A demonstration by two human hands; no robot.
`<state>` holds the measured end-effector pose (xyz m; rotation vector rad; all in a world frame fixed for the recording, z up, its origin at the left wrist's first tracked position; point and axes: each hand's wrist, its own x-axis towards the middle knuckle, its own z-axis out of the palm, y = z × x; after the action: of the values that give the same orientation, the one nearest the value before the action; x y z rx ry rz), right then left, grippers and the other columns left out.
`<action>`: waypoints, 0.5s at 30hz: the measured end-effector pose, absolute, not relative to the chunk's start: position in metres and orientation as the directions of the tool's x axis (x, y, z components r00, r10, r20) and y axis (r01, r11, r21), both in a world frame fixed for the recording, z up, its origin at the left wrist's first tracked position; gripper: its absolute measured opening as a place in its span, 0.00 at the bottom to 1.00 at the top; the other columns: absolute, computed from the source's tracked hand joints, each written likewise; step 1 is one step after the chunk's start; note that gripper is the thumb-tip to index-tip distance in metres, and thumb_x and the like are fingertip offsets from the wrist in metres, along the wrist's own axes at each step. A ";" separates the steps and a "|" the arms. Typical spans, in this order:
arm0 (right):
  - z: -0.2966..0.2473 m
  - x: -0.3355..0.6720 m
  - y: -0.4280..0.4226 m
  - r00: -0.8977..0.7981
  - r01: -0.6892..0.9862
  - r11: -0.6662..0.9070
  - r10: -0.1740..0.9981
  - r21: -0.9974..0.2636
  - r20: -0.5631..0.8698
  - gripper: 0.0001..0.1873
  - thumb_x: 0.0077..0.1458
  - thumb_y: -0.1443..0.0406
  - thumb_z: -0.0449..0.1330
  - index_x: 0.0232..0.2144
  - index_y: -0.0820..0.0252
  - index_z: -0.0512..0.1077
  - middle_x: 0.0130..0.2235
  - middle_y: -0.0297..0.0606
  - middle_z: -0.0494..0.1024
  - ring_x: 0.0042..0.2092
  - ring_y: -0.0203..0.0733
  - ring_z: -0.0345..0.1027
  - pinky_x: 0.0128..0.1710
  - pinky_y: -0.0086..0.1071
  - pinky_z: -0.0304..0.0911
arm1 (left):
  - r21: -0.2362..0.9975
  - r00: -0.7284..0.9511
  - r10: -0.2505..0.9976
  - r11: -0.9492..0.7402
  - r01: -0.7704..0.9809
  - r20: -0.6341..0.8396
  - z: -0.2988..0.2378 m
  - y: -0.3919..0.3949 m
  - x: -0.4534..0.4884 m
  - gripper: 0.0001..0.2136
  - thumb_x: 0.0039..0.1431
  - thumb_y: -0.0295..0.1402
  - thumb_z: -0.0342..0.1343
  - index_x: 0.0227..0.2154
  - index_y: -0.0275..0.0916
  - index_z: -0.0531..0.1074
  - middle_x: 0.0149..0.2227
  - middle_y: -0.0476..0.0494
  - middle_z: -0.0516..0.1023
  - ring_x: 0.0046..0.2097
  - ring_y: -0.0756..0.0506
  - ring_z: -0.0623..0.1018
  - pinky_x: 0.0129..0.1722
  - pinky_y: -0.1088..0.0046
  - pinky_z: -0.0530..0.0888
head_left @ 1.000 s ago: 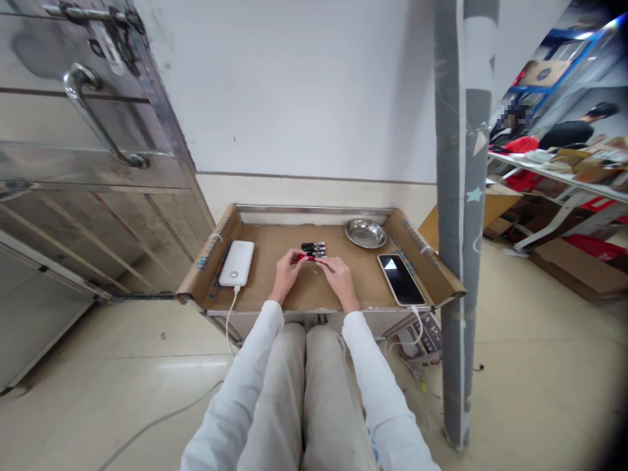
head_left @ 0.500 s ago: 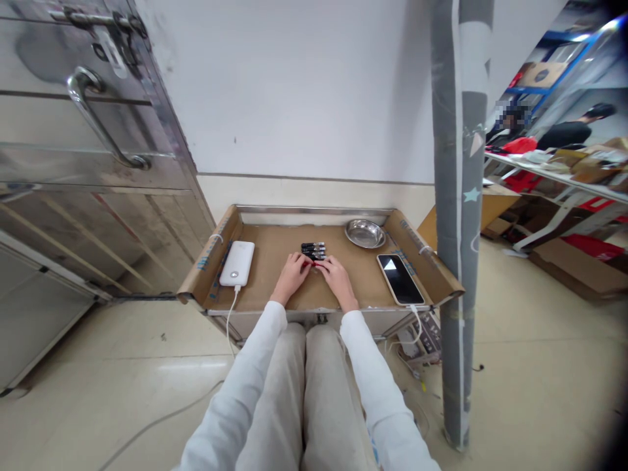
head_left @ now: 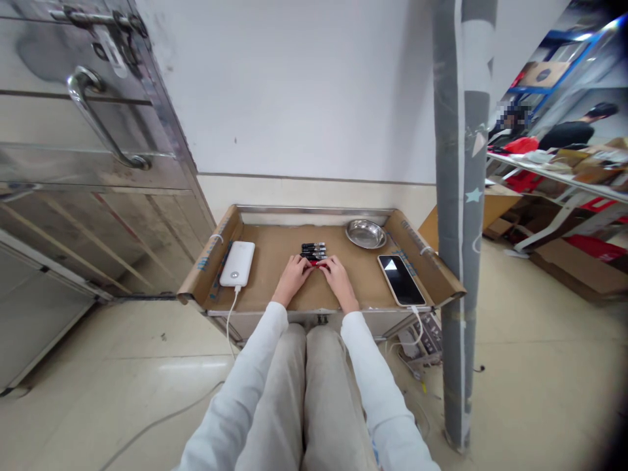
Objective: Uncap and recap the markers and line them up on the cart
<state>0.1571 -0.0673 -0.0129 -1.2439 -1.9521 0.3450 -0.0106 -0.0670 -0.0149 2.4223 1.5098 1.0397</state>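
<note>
my left hand [head_left: 293, 278] and right hand [head_left: 337, 278] each pinch an end of the red piece [head_left: 314, 263], low over the tray [head_left: 275, 291] just before the black pens [head_left: 314, 248], so it lies parallel to them, i think.

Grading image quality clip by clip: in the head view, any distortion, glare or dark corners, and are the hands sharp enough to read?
Head view: wide-angle bending leans the metal door and pillar; right corners darken; glare on the phone and steel bowl; left hand and right hand are sharp but small, any grip on the red item unreadable.
</note>
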 end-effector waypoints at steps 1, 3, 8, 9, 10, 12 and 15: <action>-0.014 0.157 -0.066 -0.211 0.659 0.477 0.860 -0.581 0.465 0.11 0.60 0.67 0.50 0.38 0.58 0.72 0.40 0.40 0.69 0.41 0.40 0.67 0.46 0.34 0.62 | 0.414 0.267 0.829 -0.492 0.766 0.491 -0.015 -0.066 -0.010 0.04 0.61 0.31 0.51 0.32 0.39 0.68 0.35 0.44 0.69 0.40 0.43 0.67 0.42 0.65 0.68; -0.016 0.157 -0.063 -0.199 0.693 0.460 0.862 -0.555 0.466 0.11 0.60 0.67 0.50 0.37 0.58 0.73 0.39 0.40 0.69 0.40 0.40 0.67 0.45 0.34 0.62 | 0.395 0.258 0.833 -0.475 0.786 0.489 -0.015 -0.064 -0.010 0.03 0.61 0.31 0.51 0.32 0.38 0.67 0.34 0.44 0.69 0.39 0.43 0.67 0.41 0.65 0.68; -0.018 0.156 -0.056 -0.198 0.755 0.446 0.854 -0.481 0.482 0.12 0.61 0.64 0.50 0.37 0.58 0.73 0.38 0.40 0.70 0.39 0.40 0.67 0.43 0.33 0.62 | 0.349 0.206 0.830 -0.425 0.836 0.518 -0.014 -0.058 -0.009 0.03 0.61 0.32 0.51 0.33 0.38 0.67 0.34 0.43 0.69 0.38 0.42 0.68 0.41 0.64 0.67; -0.017 0.155 -0.056 -0.197 0.760 0.448 0.849 -0.470 0.490 0.12 0.61 0.64 0.50 0.37 0.58 0.73 0.38 0.40 0.70 0.39 0.40 0.67 0.43 0.33 0.61 | 0.344 0.202 0.829 -0.421 0.840 0.521 -0.015 -0.058 -0.009 0.04 0.61 0.32 0.50 0.32 0.39 0.67 0.34 0.43 0.69 0.39 0.42 0.68 0.41 0.64 0.67; -0.017 0.155 -0.056 -0.189 0.768 0.447 0.843 -0.459 0.504 0.12 0.61 0.63 0.49 0.38 0.58 0.73 0.38 0.40 0.70 0.39 0.40 0.67 0.43 0.32 0.61 | 0.342 0.201 0.828 -0.420 0.841 0.523 -0.015 -0.057 -0.009 0.04 0.61 0.32 0.50 0.32 0.39 0.67 0.34 0.43 0.69 0.39 0.42 0.68 0.41 0.64 0.67; -0.015 0.154 -0.058 -0.149 0.797 0.426 0.826 -0.429 0.543 0.13 0.62 0.63 0.48 0.38 0.59 0.72 0.38 0.41 0.71 0.39 0.41 0.66 0.43 0.33 0.60 | 0.343 0.197 0.827 -0.418 0.841 0.526 -0.016 -0.057 -0.009 0.05 0.61 0.33 0.50 0.31 0.40 0.67 0.33 0.43 0.69 0.38 0.42 0.68 0.41 0.64 0.67; -0.014 0.153 -0.060 -0.115 0.851 0.380 0.808 -0.361 0.579 0.14 0.62 0.64 0.47 0.35 0.60 0.72 0.36 0.41 0.71 0.39 0.42 0.65 0.43 0.34 0.58 | 0.347 0.184 0.826 -0.412 0.843 0.533 -0.016 -0.057 -0.008 0.06 0.62 0.33 0.49 0.30 0.40 0.67 0.33 0.43 0.69 0.38 0.42 0.69 0.41 0.64 0.67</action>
<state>0.1533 -0.0598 -0.0137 -1.4296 -1.9181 -0.0773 -0.0077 -0.0575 -0.0160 2.4366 1.7172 1.0695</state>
